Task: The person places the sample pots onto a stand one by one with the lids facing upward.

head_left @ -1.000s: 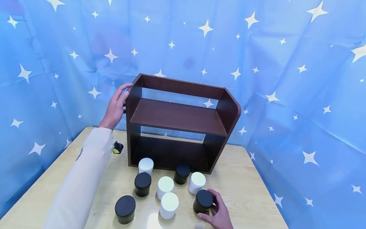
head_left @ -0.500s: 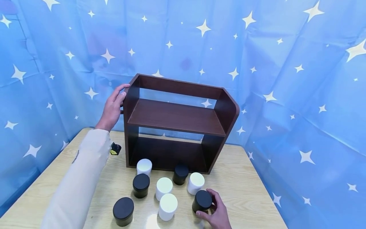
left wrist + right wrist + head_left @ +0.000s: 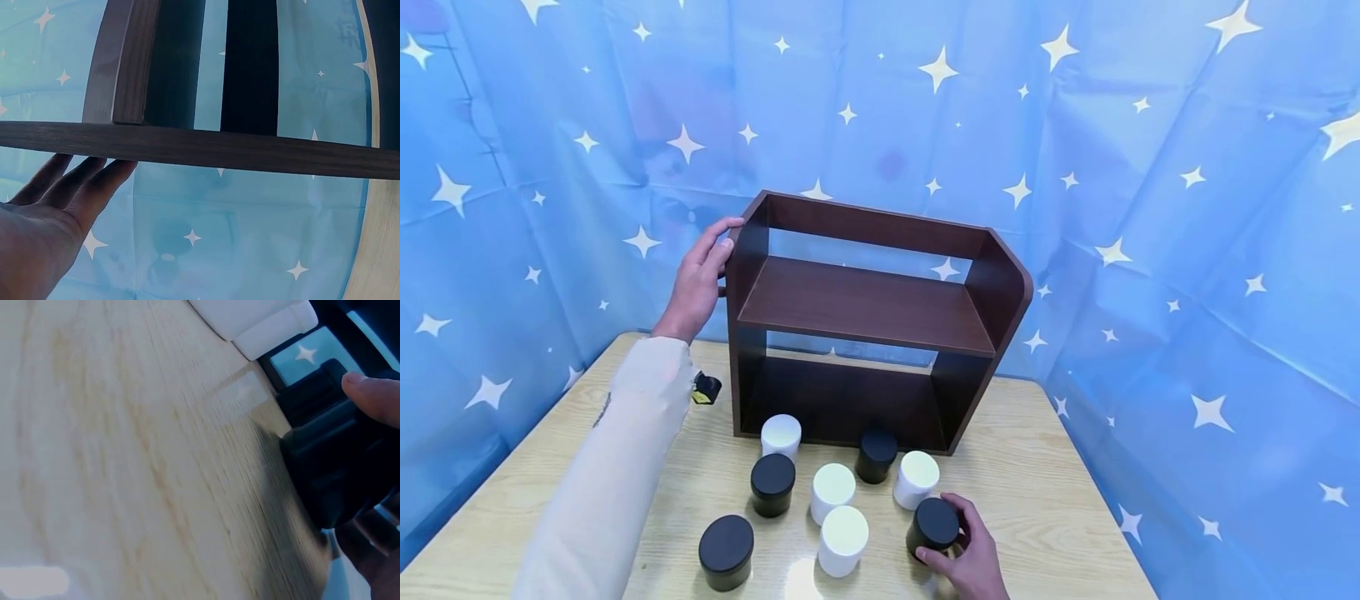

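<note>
A dark brown two-tier wooden shelf (image 3: 865,304) stands on the table in the head view. My left hand (image 3: 694,287) touches the outside of its left side panel with extended fingers; in the left wrist view several fingertips (image 3: 128,165) meet that panel. At the front right, my right hand (image 3: 973,560) grips a black lidded jar (image 3: 936,529) from its right side. The thumb (image 3: 369,394) lies against one side of that jar in the right wrist view, with other fingers on the opposite side. Part of the jar is cut off there.
White jars (image 3: 843,540) and black jars (image 3: 727,550) stand spread over the light wooden table (image 3: 1045,492) before the shelf. A small black-and-yellow item (image 3: 705,388) shows beside the left sleeve. A blue star-patterned curtain (image 3: 1150,183) surrounds the table.
My right thumb has shifted slightly up against the black jar. The left hand stays at the shelf panel, and the jars stand where they were; the head view has moved a little.
</note>
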A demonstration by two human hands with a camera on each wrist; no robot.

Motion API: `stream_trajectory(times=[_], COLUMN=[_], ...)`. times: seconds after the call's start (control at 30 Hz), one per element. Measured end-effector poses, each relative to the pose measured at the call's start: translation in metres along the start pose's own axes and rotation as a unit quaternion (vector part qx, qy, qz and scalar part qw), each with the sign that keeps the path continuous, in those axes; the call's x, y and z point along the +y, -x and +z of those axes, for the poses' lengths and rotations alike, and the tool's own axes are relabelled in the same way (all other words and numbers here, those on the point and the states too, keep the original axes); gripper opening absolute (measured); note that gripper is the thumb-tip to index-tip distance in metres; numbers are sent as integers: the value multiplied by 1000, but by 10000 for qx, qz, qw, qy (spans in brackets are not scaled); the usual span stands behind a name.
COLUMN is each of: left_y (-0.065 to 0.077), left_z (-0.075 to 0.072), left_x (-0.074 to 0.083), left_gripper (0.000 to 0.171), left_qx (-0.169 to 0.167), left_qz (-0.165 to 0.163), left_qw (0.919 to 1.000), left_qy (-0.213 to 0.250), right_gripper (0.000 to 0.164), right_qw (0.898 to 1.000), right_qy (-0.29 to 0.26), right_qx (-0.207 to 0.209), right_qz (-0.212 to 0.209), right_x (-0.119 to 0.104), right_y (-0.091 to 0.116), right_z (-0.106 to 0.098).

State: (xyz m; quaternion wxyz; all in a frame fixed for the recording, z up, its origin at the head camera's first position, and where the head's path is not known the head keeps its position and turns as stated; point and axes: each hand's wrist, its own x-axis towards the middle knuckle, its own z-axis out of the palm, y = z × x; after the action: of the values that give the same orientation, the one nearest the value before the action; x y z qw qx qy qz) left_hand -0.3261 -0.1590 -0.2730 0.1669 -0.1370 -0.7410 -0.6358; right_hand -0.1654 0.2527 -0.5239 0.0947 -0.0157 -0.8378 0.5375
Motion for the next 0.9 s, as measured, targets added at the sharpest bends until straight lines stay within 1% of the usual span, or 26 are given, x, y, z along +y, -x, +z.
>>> stream_trajectory(times=[0.17, 0.33, 0.7, 0.9], left_y=[2, 0, -8, -10], left_z=[1, 1, -1, -1], left_x=[4, 0, -15, -17], left_gripper=[46, 46, 46, 45], left_qx=[5, 36, 57, 75], left_qz=[-3, 10, 37, -18], left_qw=[10000, 10000, 10000, 10000], left_qy=[11, 32, 1, -19], right_gripper=[83, 84, 83, 80], right_qw=[9999, 9998, 10000, 9999], right_qy=[87, 99, 37, 15], right_qx=[-12, 9, 23, -36], right_qz=[-123, -170, -22, 154], right_x=[2, 3, 3, 2], right_y=[-1, -1, 0, -2], right_z=[0, 1, 3, 2])
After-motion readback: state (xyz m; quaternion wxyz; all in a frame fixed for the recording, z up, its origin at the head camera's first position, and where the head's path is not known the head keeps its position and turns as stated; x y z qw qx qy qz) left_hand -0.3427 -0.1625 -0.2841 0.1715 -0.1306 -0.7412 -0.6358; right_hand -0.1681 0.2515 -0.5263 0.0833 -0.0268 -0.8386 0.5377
